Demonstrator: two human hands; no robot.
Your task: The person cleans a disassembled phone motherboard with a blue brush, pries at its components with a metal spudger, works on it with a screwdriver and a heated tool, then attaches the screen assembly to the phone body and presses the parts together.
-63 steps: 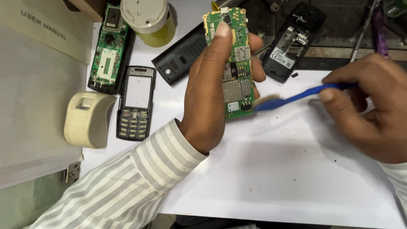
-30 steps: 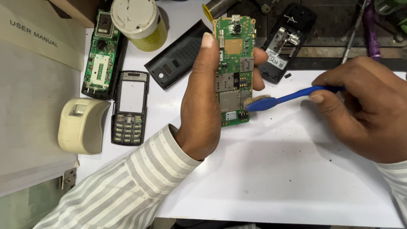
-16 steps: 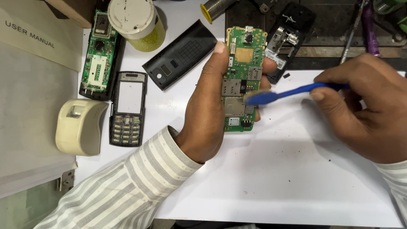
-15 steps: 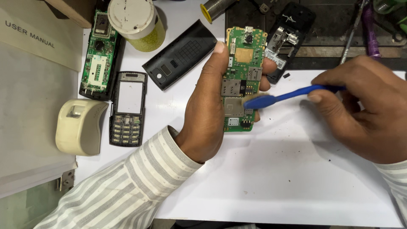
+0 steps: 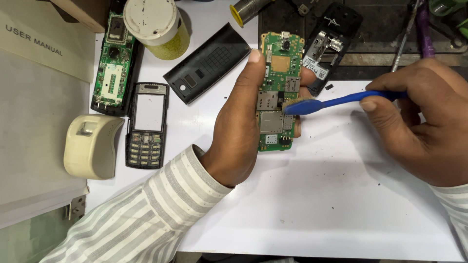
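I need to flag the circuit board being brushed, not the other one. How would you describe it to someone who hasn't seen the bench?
Start at the white work surface. Above its middle, the left hand holds a green circuit board upright, and the blue toothbrush in the right hand touches it. The other green board lies flat at far left in a black phone shell.

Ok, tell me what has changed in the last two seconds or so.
The right hand has worked the blue toothbrush up the green circuit board, its head moving from the board's lower edge to its middle. The left hand has tilted the board a little more upright. Neither grip has changed. The keypad frame, black cover and jar lie as before.
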